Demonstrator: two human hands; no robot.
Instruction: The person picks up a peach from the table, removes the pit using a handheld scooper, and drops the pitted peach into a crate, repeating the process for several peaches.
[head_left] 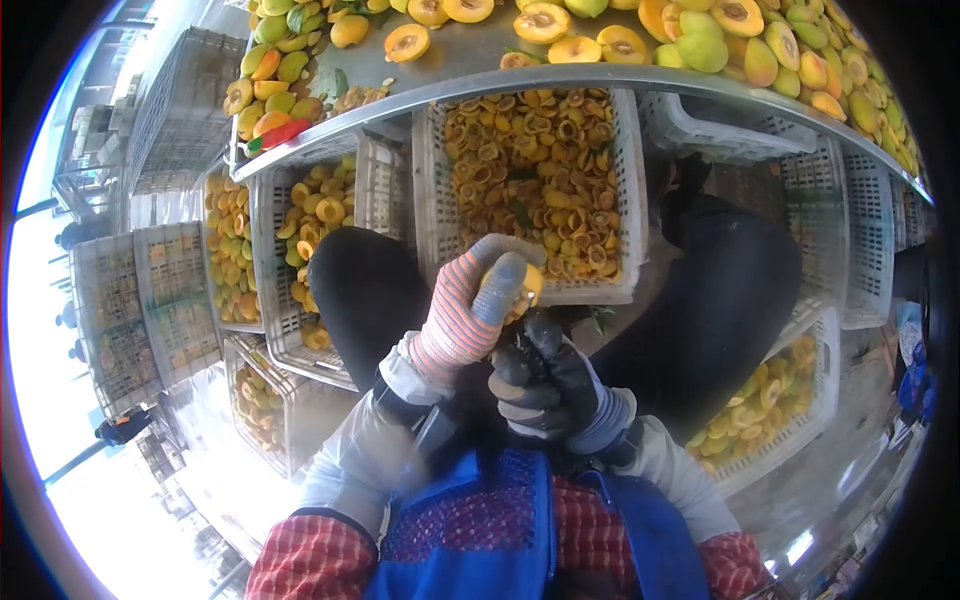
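Observation:
My left hand (473,305), in a striped pink and grey glove, is closed around a yellow fruit piece (531,286). Just right of it and a little lower, my right hand (548,385) wears a dark glove with its fingers curled; whatever it grips is hidden. Both hands are close together above my lap, in front of a white crate (628,200) filled with brown and yellow fruit pieces (530,170).
A metal-edged table (450,82) across the top bears halved and whole fruit and a red object (285,133). Crates with fruit stand at left (270,270) and lower right (822,400). Stacked crates (868,240) stand at right. My knees flank the middle crate.

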